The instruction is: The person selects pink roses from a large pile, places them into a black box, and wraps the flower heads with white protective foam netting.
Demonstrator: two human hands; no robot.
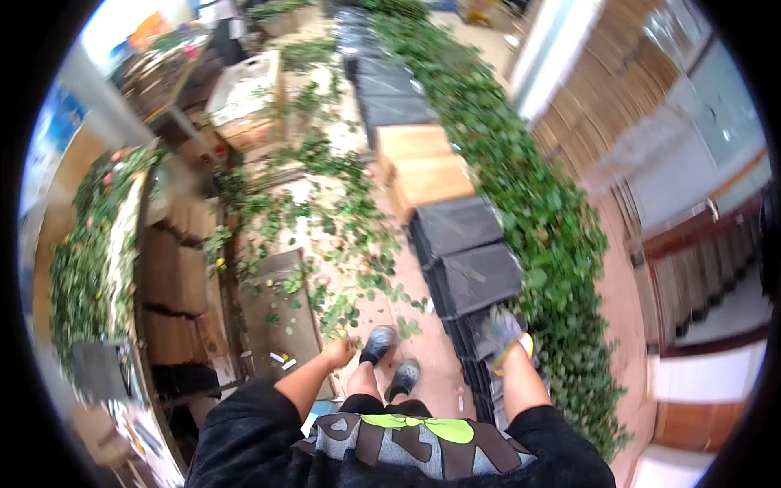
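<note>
My left hand (340, 351) is bare and hangs low over the floor, beside my left shoe. Its fingers look curled together; whether anything is in them is too blurred to make out. On my right hand (506, 333) is a grey glove with a yellow cuff. It is at the near end of a row of black-wrapped bundles (476, 281), over their edge, with its fingers smeared by motion. Farther along the row lie brown cardboard-wrapped bundles (427, 175), then more black ones. Leafy green stems (553, 252) are heaped along the row's right side.
Loose leaves and petals (350, 220) litter the pinkish floor. Left stands a wooden shelf (175, 272) with cardboard inside and greenery on top. A flat brown board (281, 313) lies near it. Stacked cardboard (606, 77) leans at the right wall. Grey clogs (403, 377) are on my feet.
</note>
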